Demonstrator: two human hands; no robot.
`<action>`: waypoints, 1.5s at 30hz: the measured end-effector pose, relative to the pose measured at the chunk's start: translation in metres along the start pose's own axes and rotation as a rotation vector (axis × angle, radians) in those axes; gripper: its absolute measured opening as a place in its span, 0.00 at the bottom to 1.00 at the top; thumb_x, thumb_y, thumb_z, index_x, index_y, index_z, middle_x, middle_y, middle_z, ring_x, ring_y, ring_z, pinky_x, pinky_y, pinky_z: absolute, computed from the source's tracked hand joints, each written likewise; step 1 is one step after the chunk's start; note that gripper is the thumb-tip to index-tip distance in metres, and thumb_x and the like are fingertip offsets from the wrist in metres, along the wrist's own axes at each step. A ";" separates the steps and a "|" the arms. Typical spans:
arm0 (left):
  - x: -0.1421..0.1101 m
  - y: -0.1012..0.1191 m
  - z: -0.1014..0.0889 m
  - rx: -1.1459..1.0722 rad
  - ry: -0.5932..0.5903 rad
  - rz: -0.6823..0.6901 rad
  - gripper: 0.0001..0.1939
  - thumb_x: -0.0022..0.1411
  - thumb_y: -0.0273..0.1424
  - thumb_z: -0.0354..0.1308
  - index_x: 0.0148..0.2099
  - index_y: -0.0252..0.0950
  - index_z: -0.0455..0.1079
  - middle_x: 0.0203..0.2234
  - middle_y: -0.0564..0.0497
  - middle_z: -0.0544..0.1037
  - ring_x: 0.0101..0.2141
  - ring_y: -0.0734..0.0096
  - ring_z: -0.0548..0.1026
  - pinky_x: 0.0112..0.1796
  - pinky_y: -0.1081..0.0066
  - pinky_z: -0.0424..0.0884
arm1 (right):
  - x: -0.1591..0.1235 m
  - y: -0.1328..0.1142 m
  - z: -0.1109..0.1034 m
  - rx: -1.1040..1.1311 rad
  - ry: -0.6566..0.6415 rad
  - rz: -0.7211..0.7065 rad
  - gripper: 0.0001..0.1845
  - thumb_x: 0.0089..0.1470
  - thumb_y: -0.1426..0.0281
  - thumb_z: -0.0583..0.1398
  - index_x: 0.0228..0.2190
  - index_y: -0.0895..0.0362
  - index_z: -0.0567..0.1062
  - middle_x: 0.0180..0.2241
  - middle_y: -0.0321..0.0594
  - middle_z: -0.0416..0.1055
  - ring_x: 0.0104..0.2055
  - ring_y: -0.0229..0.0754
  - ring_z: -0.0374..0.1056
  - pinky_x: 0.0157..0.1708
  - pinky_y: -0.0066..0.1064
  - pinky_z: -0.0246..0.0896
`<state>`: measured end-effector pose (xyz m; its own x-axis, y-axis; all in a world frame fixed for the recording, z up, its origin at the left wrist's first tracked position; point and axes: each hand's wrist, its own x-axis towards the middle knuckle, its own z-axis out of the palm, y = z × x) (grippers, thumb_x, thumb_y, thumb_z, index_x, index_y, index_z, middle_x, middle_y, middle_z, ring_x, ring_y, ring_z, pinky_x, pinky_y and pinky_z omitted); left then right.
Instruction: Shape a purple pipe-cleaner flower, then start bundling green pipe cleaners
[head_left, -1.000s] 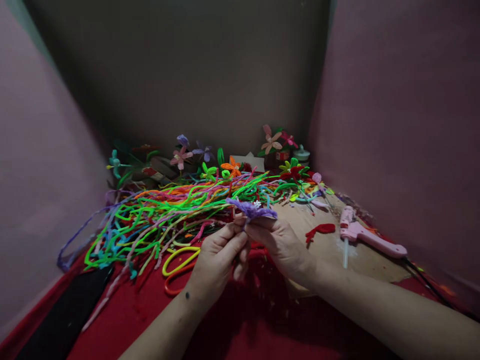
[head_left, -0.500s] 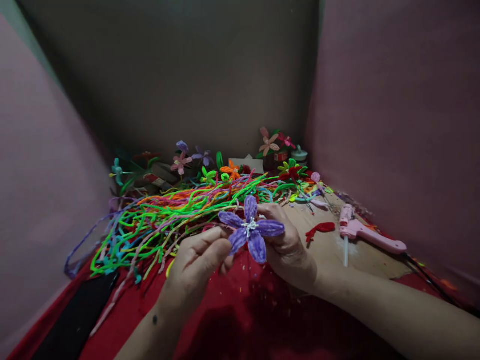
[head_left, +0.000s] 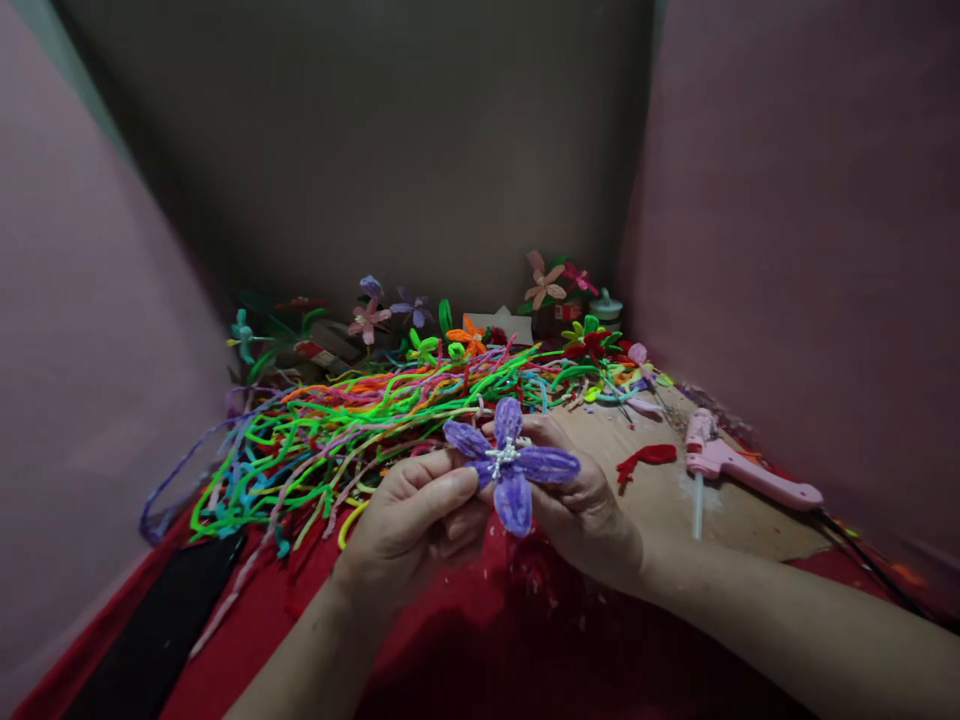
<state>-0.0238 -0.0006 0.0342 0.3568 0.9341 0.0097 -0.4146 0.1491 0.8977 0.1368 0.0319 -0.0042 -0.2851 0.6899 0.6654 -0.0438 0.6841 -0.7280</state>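
Observation:
A purple pipe-cleaner flower with a white beaded centre faces me, held up in front of both hands. My right hand wraps round it from behind, fingers curled at its base. My left hand pinches the flower's left petal between thumb and forefinger. Both hands hover over the red cloth, just in front of a heap of coloured pipe cleaners.
A pink glue gun with its cord lies on a brown board at the right, next to a red scrap. Finished flowers stand along the back wall. A black strip lies at the lower left.
The flower has been tipped from edge-on to face me and lowered slightly. My left hand has closed in on its left petal; the right hand still holds it.

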 end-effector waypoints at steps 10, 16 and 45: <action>0.005 -0.002 -0.012 0.022 -0.082 -0.012 0.21 0.53 0.46 0.58 0.24 0.31 0.70 0.10 0.54 0.63 0.10 0.82 0.58 0.12 0.80 0.55 | 0.008 -0.007 -0.005 -0.256 0.080 -0.154 0.06 0.54 0.73 0.57 0.30 0.54 0.74 0.44 0.42 0.69 0.45 0.45 0.60 0.46 0.43 0.58; -0.002 -0.018 0.001 0.054 -0.125 -0.107 0.26 0.46 0.52 0.61 0.31 0.30 0.75 0.10 0.53 0.66 0.10 0.82 0.58 0.13 0.79 0.53 | 0.010 0.001 -0.012 -0.477 0.056 -0.320 0.05 0.53 0.73 0.57 0.31 0.56 0.75 0.46 0.45 0.68 0.46 0.48 0.59 0.47 0.45 0.56; 0.006 -0.009 0.006 0.258 0.272 0.189 0.10 0.56 0.35 0.59 0.36 0.33 0.69 0.16 0.59 0.62 0.18 0.83 0.57 0.20 0.79 0.55 | 0.015 0.002 -0.001 0.272 0.122 0.229 0.07 0.53 0.67 0.60 0.33 0.52 0.79 0.36 0.38 0.72 0.40 0.41 0.65 0.43 0.35 0.59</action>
<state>-0.0130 0.0013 0.0284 0.0464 0.9940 0.0990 -0.2162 -0.0868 0.9725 0.1339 0.0437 0.0044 -0.2016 0.8522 0.4827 -0.2496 0.4319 -0.8667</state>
